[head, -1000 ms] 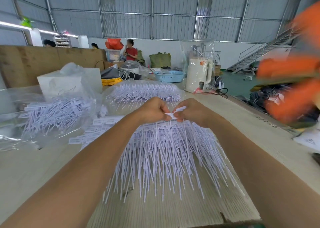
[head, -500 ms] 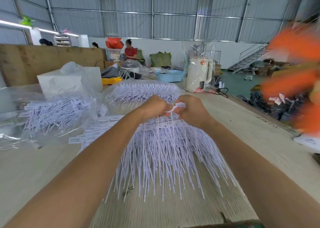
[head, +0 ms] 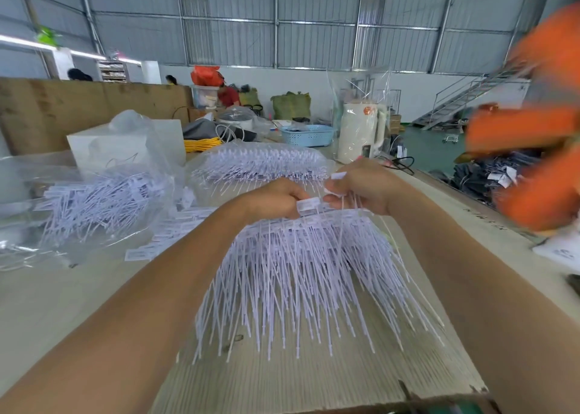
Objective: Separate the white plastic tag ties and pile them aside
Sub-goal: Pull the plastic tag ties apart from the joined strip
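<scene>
- One head-worn, wide-angle camera looks forward and down from the person's own height.
- It sits close over the table (head: 62,303), both forearms reaching in from 6 o'clock toward centre.
- The table edge runs off toward 1 o'clock; the hall's far wall (head: 314,77) fills 12 o'clock.
- Straight lines bow at the frame edges.

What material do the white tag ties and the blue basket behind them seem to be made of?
Tag ties: probably thin flexible plastic, matte white; the long strands bend and fan out. Blue basket: likely moulded plastic, smooth finish; its wall shows a regular pattern of cut-out holes.
</scene>
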Tool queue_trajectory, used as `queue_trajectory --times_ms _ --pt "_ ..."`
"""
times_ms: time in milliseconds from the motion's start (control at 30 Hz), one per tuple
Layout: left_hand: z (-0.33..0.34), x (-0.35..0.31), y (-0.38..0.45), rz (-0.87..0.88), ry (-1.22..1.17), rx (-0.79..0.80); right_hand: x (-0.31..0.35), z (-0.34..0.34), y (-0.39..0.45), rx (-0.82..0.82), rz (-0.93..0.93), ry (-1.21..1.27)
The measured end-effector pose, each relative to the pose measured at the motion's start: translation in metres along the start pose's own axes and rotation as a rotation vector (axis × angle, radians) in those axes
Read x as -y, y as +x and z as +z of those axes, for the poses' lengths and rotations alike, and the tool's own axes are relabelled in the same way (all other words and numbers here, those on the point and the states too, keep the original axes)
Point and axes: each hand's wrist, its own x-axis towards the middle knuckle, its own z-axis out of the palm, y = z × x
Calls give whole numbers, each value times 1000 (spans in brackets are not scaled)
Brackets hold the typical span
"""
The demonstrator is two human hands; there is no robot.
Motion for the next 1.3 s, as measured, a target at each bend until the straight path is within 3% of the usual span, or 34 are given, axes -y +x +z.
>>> queue_trajectory --times_ms 133,300,467,633,800,1133,1200,1300 --pt "1 -1 -2 28 -82 -31 0 18 -4 64 14 -293" --pt "3 2 -3 66 -139 -64 -10 30 -2 86 -8 -321" --pt "0 8 -3 3 -52 -82 -17 28 2 14 -61 -289" --pt "0 11 -4 -19 -37 -93 -18 31 4 -28 -159 -417" --pt "0 11 -3 -43 -167 -187 -21 37 7 -61 -224 -390" --pt "-13 0 -5 -154 -276 -134 -23 42 4 -220 -519 -839" --pt "-17 1 -6 -167 -246 -116 -26 30 7 -293 -497 -778" --pt "-17 5 -5 -138 -104 -170 -22 8 5 -292 -320 -395"
